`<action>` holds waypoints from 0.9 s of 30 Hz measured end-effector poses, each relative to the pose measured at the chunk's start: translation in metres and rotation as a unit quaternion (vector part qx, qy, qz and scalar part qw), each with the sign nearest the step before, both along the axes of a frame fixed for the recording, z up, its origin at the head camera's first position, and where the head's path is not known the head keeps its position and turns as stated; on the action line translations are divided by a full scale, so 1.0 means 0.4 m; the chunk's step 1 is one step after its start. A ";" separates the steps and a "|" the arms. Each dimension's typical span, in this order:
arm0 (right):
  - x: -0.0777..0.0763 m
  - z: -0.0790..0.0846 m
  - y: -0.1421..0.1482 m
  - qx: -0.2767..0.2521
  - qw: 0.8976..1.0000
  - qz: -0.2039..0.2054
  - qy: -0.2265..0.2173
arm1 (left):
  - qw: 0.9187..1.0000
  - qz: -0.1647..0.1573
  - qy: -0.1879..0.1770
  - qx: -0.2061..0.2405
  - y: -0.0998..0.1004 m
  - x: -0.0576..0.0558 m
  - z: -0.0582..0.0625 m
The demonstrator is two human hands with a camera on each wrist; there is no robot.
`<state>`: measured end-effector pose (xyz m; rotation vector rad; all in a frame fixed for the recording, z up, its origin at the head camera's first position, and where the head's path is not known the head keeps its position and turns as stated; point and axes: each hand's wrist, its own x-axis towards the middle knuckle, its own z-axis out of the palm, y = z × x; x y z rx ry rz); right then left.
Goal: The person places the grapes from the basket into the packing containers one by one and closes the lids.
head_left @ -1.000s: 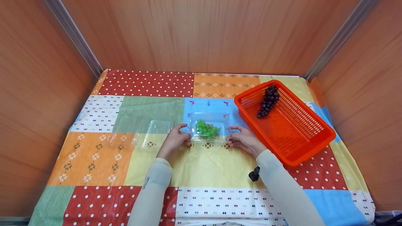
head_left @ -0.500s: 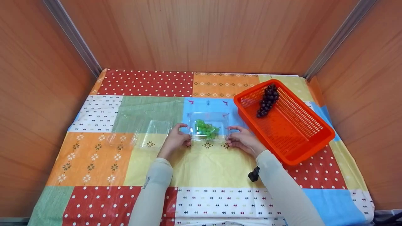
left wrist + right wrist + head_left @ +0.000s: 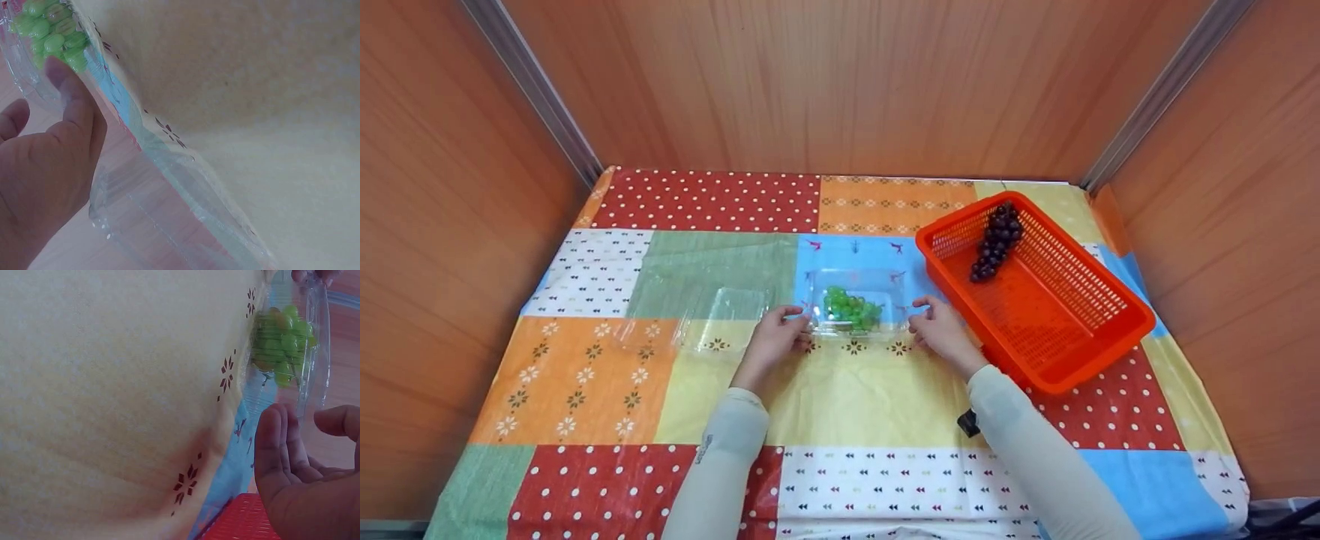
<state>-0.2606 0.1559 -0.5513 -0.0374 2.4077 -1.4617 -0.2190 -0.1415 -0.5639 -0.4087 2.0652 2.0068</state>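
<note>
A clear plastic clamshell container (image 3: 896, 289) stands mid-table with a bunch of green grapes (image 3: 851, 307) in it. My left hand (image 3: 776, 334) is at the container's left side, its fingertips right at the wall. In the left wrist view, the thumb and fingers of that hand are spread apart beside the container. My right hand (image 3: 943, 330) lies just off the right side, fingers extended and thumb apart. The right wrist view shows a gap between this hand and the container, with nothing held.
An orange-red plastic basket (image 3: 1110, 337) with a bunch of dark grapes (image 3: 997, 244) stands at the right, close to my right forearm. More clear plastic packaging (image 3: 727, 315) lies left of my left hand. Wood-grain panels (image 3: 840, 82) enclose the patchwork-cloth table.
My right hand has drawn slightly right, away from the container's side. My left hand has shifted a little and loosened at the left wall. The container and grapes stay put.
</note>
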 end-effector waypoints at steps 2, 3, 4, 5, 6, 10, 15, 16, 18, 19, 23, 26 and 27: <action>0.005 0.012 -0.005 0.037 0.999 -0.012 0.030 | 1.000 0.009 -0.005 -0.008 -0.005 0.008 0.002; 0.007 0.017 -0.008 0.051 0.998 -0.016 0.043 | 1.000 0.012 -0.009 -0.011 -0.008 0.013 0.002; 0.009 0.022 -0.011 0.065 0.996 -0.019 0.060 | 1.000 0.014 -0.012 -0.015 -0.012 0.021 0.003; 0.011 0.028 -0.015 0.074 0.994 -0.022 0.077 | 1.000 0.016 -0.013 -0.018 -0.015 0.028 0.004; 0.013 0.035 -0.018 0.073 0.993 -0.025 0.087 | 1.000 0.015 -0.016 -0.022 -0.020 0.038 0.006; 0.015 0.059 -0.025 0.013 0.994 -0.035 0.104 | 0.998 0.005 -0.013 -0.067 -0.050 0.080 0.020; 0.001 0.092 -0.011 -0.087 0.988 -0.078 0.104 | 0.985 0.022 0.008 -0.173 -0.108 0.122 0.038; -0.003 0.098 -0.005 -0.099 0.985 -0.087 0.107 | 0.979 0.031 0.014 -0.199 -0.119 0.129 0.039; -0.014 0.110 0.009 -0.120 0.981 -0.107 0.110 | 0.966 0.048 0.026 -0.253 -0.140 0.140 0.042; -0.021 0.116 0.016 -0.129 0.979 -0.115 0.109 | 0.957 0.058 0.033 -0.281 -0.149 0.145 0.044; -0.045 0.140 0.048 -0.153 0.973 -0.142 0.103 | 0.923 0.106 0.045 -0.368 -0.177 0.159 0.050; -0.058 0.153 0.073 -0.172 0.968 -0.161 0.092 | 0.910 0.144 0.039 -0.386 -0.195 0.163 0.053; -0.061 0.156 0.082 -0.179 0.966 -0.167 0.086 | 0.908 0.154 0.034 -0.389 -0.202 0.164 0.052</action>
